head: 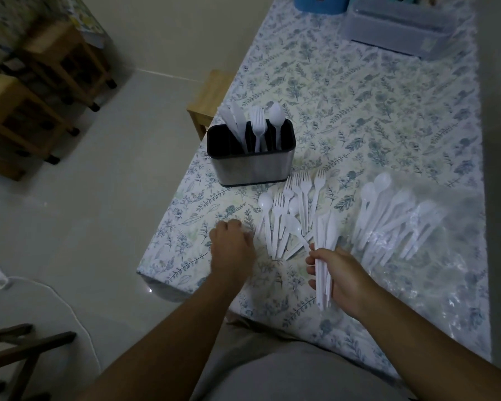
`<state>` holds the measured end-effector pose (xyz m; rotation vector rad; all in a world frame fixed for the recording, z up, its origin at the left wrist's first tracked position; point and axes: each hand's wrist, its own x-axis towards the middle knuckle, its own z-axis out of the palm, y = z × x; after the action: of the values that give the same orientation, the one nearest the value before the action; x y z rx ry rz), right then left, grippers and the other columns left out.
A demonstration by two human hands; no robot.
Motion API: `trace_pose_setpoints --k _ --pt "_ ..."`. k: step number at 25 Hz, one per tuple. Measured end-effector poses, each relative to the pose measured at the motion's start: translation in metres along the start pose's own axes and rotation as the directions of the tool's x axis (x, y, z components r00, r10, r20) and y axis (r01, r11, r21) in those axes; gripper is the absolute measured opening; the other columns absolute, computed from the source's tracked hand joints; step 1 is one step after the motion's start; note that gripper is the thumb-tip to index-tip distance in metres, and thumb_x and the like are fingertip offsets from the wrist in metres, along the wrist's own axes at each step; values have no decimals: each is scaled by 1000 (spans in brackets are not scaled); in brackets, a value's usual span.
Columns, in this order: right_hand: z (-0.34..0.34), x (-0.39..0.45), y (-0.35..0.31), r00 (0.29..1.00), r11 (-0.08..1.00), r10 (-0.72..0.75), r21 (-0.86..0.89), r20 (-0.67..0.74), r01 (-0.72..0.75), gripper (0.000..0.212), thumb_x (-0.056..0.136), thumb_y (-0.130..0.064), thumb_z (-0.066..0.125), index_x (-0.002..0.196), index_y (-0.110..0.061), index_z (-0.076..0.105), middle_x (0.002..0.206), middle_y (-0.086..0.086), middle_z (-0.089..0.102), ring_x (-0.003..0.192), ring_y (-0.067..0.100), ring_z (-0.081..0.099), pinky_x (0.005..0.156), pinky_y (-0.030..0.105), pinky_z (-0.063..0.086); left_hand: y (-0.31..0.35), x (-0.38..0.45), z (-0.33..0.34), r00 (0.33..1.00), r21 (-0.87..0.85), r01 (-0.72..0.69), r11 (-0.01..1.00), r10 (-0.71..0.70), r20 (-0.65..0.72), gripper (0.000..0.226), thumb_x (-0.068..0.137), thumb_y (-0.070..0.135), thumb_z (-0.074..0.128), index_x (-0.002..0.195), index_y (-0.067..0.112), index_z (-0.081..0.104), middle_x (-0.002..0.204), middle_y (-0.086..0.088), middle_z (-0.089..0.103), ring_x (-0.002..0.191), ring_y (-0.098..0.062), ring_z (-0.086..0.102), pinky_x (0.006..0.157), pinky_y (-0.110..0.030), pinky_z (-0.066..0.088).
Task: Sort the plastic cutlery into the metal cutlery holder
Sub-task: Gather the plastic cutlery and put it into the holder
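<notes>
The metal cutlery holder (252, 166) stands near the table's left edge, with white knives, forks and a spoon upright in its separate compartments. In front of it lies a loose pile of white plastic forks and spoons (291, 215). My right hand (340, 280) grips a bundle of white plastic knives (324, 241), blades pointing away from me. My left hand (233, 246) rests on the table left of the pile, fingers curled at the pile's edge; whether it holds a piece is hidden. More white cutlery (394, 224) lies in clear plastic wrap to the right.
The table carries a floral cloth (359, 111). A clear plastic container (399, 27) and a blue tub (320, 4) stand at the far end. A wooden stool (210, 96) sits beside the table's left edge; wooden furniture (32, 91) stands across the floor.
</notes>
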<state>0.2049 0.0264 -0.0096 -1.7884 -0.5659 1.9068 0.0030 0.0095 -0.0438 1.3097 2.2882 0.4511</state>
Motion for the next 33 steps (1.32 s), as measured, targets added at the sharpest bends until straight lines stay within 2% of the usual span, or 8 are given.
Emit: trace_pose_setpoints --k 5,11,17,21,23,26,30,33 --pt "10 -5 0 1000 1000 9 -17 10 -9 8 97 -15 61 103 -12 64 88 10 64 83 25 60 69 37 52 8 2 2 993 76 -18 997 9 115 18 95 12 51 105 3 63 104 -12 59 99 -25 56 79 -36 53" --pt "19 -6 -5 999 1000 12 -25 45 -10 11 96 -13 55 100 -6 63 86 11 63 79 24 60 76 41 49 -2 -5 -8 991 73 72 995 -80 108 14 99 17 52 107 6 55 103 -9 60 95 -23 58 80 -39 54" --pt "28 -1 -5 998 999 20 24 66 -21 12 98 -8 54 109 -5 57 88 13 64 78 24 60 71 41 51 -5 -5 -5 995 145 -28 989 13 103 9 99 9 49 108 8 51 100 -9 59 80 -15 47 64 -24 37" --pt "33 1 -11 998 1000 1 -11 59 0 18 99 -15 56 114 -6 59 90 11 66 83 24 62 83 46 51 -3 -24 -20 984 -184 108 977 -80 157 16 102 13 50 118 11 55 93 -5 63 68 -5 53 51 -16 38" --pt "38 2 -13 997 1000 7 -15 80 -6 31 100 -27 55 121 -4 61 94 11 69 88 25 64 87 44 51 14 -43 -22 965 -331 30 943 59 255 43 102 13 52 144 19 44 87 -1 66 67 0 57 54 -14 46" --pt "47 -3 -13 989 997 49 51 141 -57 50 101 -48 47 130 -10 61 122 13 69 115 28 64 99 43 48 37 -55 -15 923 -377 -138 916 257 285 56 103 11 50 155 21 32 83 7 60 65 3 56 61 -8 44" --pt "54 -10 -14 996 989 18 148 86 -31 52 105 -43 40 134 -3 58 129 18 65 114 26 63 96 38 47 44 -53 -12 941 -385 -248 889 316 123 21 103 11 47 112 7 65 81 -9 64 68 -16 58 63 -27 48" --pt "52 -17 -16 994 995 -43 96 96 34 37 107 -31 39 116 -5 64 115 19 70 101 21 69 87 34 52 45 -58 -5 959 -397 -234 887 279 58 24 102 20 52 81 11 62 69 -3 59 62 -11 50 56 -17 35"
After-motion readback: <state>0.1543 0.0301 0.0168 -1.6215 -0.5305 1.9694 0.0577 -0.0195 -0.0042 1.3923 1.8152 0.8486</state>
